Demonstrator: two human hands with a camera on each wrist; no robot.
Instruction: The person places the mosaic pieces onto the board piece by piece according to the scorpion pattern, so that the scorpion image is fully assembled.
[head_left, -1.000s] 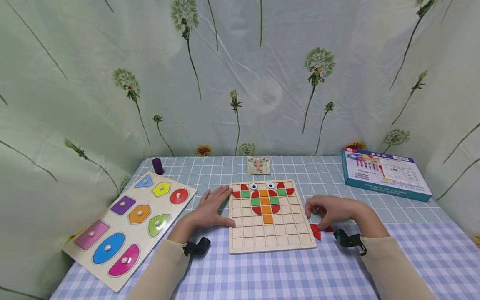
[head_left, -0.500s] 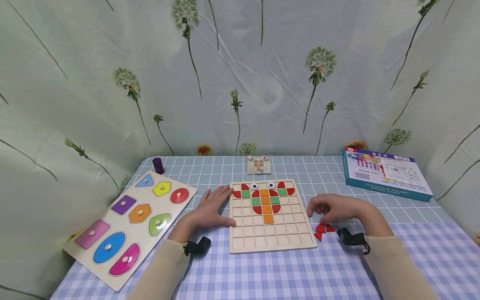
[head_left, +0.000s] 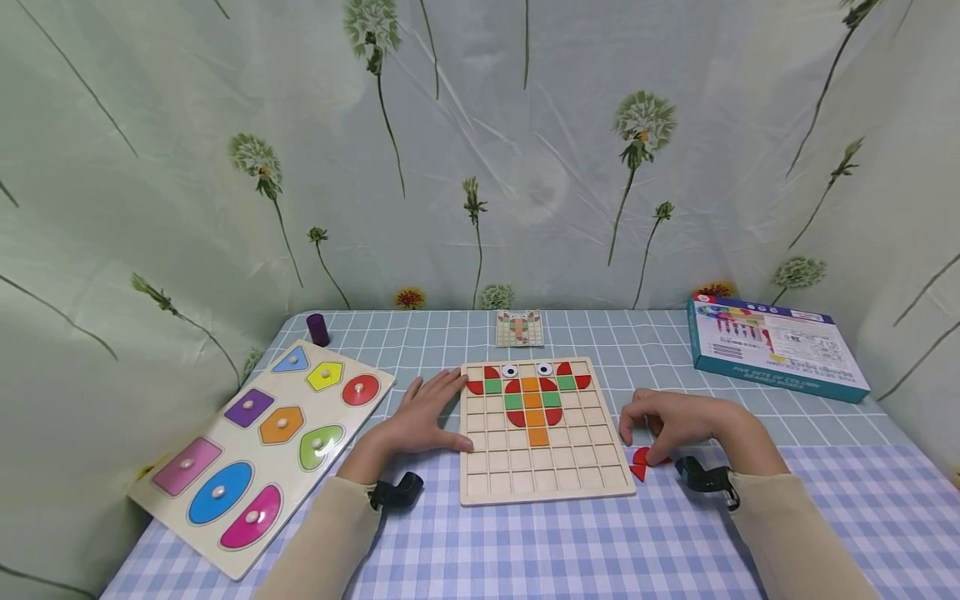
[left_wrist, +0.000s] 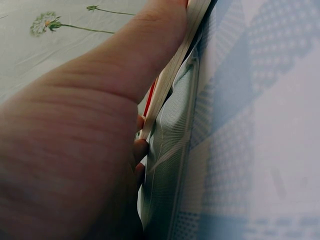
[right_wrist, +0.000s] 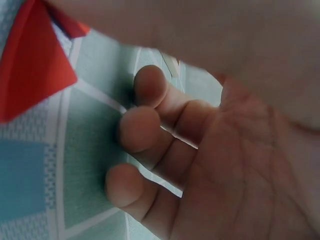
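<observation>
A square wooden grid board (head_left: 547, 482) lies in front of me, with red quarter-circle pieces (head_left: 516, 418), green squares (head_left: 551, 399), orange squares (head_left: 537, 437) and two eye tiles (head_left: 543, 369) set in its upper rows. My left hand (head_left: 422, 417) is spread along the board's left edge, thumb and fingertips at the rim. To the board's right, my right hand (head_left: 671, 421) hovers low with relaxed, bent fingers. Its thumb tip overlaps loose red pieces (head_left: 639, 457) on the cloth. In the right wrist view, a red piece (right_wrist: 35, 65) lies beneath the thumb, apart from the bent fingers.
At the left lies a knob puzzle board (head_left: 277, 492) with coloured shapes. A small pattern card (head_left: 519, 330) stands behind the grid board. At the back are a purple cylinder (head_left: 318, 330) and, on the right, a flat teal-edged box (head_left: 776, 350).
My right hand has shifted slightly right, away from the board, its thumb now over the loose red pieces. Those pieces showed more fully half a second ago. The left hand stays put.
</observation>
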